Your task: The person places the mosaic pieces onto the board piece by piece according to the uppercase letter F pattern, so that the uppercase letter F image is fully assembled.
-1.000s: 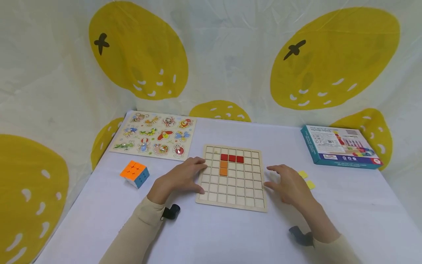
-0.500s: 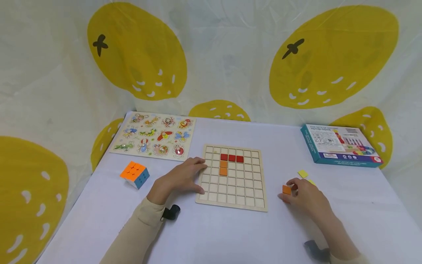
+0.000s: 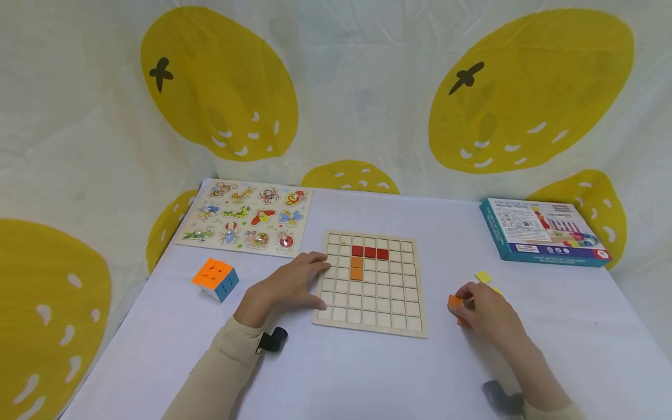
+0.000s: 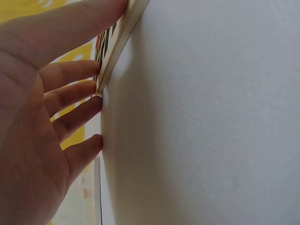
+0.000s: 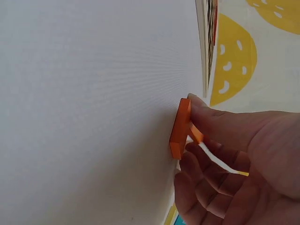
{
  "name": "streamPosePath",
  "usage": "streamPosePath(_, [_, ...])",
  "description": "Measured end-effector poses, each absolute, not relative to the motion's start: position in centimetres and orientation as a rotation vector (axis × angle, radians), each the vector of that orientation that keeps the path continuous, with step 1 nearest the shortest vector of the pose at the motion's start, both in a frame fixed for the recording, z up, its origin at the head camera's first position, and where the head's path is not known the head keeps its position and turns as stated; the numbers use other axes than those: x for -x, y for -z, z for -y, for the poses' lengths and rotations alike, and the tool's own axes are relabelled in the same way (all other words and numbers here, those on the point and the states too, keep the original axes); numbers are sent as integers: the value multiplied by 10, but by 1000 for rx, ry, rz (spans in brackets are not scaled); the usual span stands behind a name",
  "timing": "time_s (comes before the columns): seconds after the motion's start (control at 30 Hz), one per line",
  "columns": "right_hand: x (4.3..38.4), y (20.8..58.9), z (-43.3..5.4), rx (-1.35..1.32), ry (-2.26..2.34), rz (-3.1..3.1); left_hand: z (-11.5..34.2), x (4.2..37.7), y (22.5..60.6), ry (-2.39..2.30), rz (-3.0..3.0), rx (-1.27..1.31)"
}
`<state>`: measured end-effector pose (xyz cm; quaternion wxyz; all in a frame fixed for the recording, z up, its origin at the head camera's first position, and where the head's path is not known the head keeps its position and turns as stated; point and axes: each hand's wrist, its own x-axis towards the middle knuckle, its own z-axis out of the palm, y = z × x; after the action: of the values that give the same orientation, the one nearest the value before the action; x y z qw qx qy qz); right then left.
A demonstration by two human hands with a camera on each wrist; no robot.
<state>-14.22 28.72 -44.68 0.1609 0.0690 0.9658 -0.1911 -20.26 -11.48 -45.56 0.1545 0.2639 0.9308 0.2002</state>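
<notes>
A wooden grid board (image 3: 369, 283) lies flat on the table; three red tiles (image 3: 370, 252) and two orange tiles (image 3: 356, 268) sit in its cells. My left hand (image 3: 291, 282) rests at the board's left edge, thumb and fingers spread. The left wrist view shows those fingertips along the board edge (image 4: 117, 51). Right of the board, my right hand (image 3: 488, 309) pinches a loose orange tile (image 3: 454, 301) with thumb and fingers. A second orange tile (image 5: 180, 129) is right by the thumb in the right wrist view. Yellow tiles (image 3: 482, 276) lie just beyond this hand, one partly hidden.
A puzzle cube (image 3: 216, 279) stands left of the board. Behind it lies an insect picture puzzle (image 3: 247, 217). A teal-edged toy box (image 3: 543, 232) is at the back right. A white curtain with yellow fruit shapes (image 3: 220, 81) hangs behind the table.
My right hand moved from beside the board rightward and toward me, to the loose orange tiles, and now pinches one, which has shifted slightly. My left hand has stayed at the board's edge.
</notes>
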Motion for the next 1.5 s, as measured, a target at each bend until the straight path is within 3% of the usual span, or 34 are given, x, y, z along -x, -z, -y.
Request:
streamPosePath(1.1, [144, 422, -249, -118, 861, -2849, 117, 203, 458, -607, -2664, -785])
streamPosePath(1.5, [150, 435, -195, 269, 1019, -2834, 118, 204, 458, -604, -2658, -780])
